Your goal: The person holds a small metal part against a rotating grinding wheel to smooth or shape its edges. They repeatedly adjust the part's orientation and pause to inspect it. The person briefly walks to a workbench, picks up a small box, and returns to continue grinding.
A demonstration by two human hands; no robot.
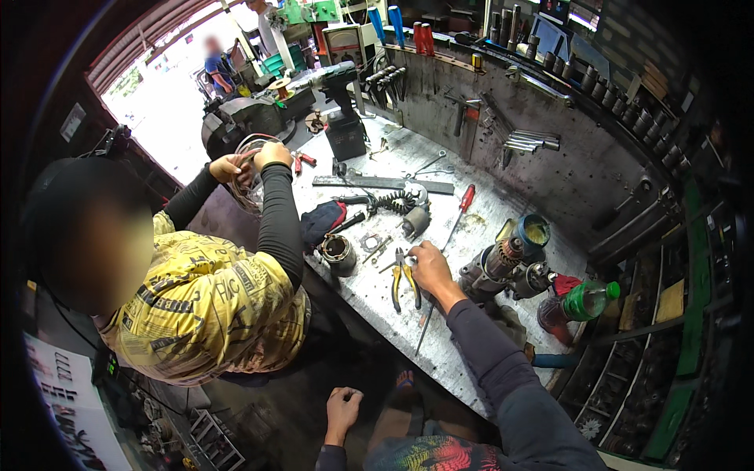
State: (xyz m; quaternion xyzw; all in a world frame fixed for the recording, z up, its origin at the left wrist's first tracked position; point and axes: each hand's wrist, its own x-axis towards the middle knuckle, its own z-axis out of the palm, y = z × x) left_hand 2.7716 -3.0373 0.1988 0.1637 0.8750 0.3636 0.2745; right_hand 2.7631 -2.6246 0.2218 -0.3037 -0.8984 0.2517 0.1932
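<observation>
My right hand [433, 269] rests on the workbench [377, 302], its fingers curled down beside the head of yellow-handled cutting pliers [405, 284]. What its fingertips hold, if anything, is hidden. A thin dark rod [425, 330] lies under the wrist, and a red-handled screwdriver [466, 201] lies just beyond the hand. Low over my lap, away from the bench, my left hand [343, 410] is loosely closed with nothing visible in it. Left of the pliers stand a hollow metal cylinder [338, 253] and a smaller grey cylinder [415, 223].
At my left a co-worker in a yellow patterned shirt [212, 306] handles a coil of wire [250, 184]. A motor part with copper windings [503, 255] and a green bottle [585, 301] stand at right. A cordless drill [344, 118] stands farther back, near a flat bar [385, 184].
</observation>
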